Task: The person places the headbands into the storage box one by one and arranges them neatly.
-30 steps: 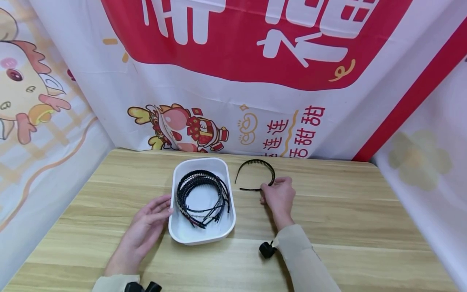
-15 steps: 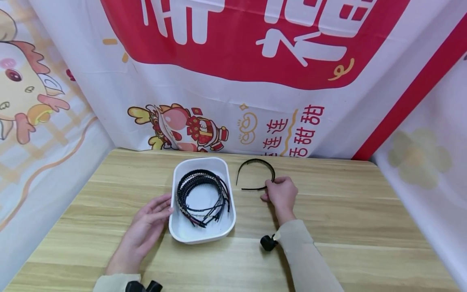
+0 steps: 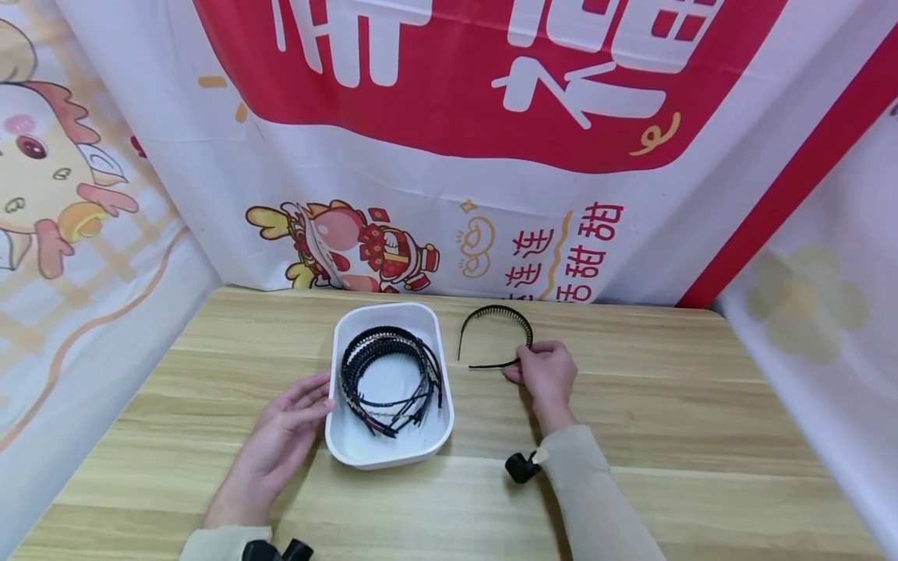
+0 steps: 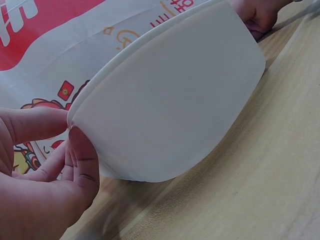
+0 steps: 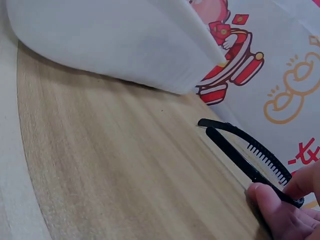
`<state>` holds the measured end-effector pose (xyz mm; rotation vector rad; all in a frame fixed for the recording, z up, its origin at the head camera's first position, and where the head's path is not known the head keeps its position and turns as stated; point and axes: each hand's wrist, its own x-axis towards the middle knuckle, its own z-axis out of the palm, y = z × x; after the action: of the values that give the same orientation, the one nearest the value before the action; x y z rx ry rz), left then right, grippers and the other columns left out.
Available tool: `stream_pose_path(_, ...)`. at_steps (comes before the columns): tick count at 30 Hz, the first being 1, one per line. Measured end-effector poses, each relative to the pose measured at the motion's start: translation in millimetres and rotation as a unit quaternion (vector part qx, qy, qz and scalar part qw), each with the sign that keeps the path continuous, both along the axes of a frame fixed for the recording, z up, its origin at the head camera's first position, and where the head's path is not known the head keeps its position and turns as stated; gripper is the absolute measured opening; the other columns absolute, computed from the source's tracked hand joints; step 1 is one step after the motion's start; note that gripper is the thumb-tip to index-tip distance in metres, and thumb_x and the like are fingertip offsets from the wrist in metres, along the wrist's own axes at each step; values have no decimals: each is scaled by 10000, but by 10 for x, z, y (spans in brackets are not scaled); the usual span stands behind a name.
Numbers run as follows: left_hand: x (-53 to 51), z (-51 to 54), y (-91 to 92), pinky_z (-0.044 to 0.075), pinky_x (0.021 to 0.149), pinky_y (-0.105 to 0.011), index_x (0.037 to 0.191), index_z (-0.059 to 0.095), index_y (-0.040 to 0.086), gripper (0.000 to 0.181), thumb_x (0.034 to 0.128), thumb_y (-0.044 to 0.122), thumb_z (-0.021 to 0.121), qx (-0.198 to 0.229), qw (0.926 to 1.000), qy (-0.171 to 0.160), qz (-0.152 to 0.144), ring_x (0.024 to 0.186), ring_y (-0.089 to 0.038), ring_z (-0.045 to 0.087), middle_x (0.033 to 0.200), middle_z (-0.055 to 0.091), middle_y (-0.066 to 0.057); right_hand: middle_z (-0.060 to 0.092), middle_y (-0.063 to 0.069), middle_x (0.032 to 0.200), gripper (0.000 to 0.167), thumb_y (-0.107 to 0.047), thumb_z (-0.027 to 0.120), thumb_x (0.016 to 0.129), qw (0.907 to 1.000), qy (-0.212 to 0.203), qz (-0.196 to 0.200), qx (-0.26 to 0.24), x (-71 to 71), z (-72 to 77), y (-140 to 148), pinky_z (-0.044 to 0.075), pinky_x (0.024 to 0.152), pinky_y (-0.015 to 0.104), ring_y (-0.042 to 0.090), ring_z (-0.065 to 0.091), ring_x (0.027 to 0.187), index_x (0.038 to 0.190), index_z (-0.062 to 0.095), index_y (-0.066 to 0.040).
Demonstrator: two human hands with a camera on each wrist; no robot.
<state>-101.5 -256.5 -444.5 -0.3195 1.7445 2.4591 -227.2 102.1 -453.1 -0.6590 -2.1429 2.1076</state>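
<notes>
A black toothed headband point(image 3: 496, 312) is pinched near its lower side by my right hand point(image 3: 546, 374). In the right wrist view the thumb and a finger grip the headband point(image 5: 235, 152) with its tips pointing away from the hand. My left hand point(image 3: 284, 436) holds the left rim of a white plastic basin point(image 3: 389, 456). Seen from the left wrist, thumb and fingers meet at the rim of the basin point(image 4: 175, 100); its inside is hidden there. Several black headbands point(image 3: 382, 343) lie in an overlapping pile inside the basin.
Both hands work over a wooden table point(image 3: 666, 405). A printed white and red cloth point(image 3: 449, 179) hangs behind its back edge, and more cloth covers the left and right sides. A small black camera point(image 3: 522, 467) sits at the right wrist.
The right hand and its headband have shifted slightly to the right. The left hand and the basin have stayed in place.
</notes>
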Motion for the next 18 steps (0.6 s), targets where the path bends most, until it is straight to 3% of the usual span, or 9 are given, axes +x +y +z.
stream_pose_path(6,4,-1,4,537,1061,-201,1220,696,274,406,998,-56,615,14,10000,21,5,1164,-59,636,1201,697,108,727,206,1035,346,-47,667,994,9996,-118,116,-233,21,34,57,669,651,259,109,748,578,1300,545,59)
stream_pose_path(18,-4,-13,3,542,1051,-201,1214,703,275,405,1000,-57,613,33,10000,69,-9,1153,-55,640,1189,704,112,777,141,923,341,-23,697,963,9982,138,350,-459,24,136,95,670,628,280,116,736,582,1289,622,42)
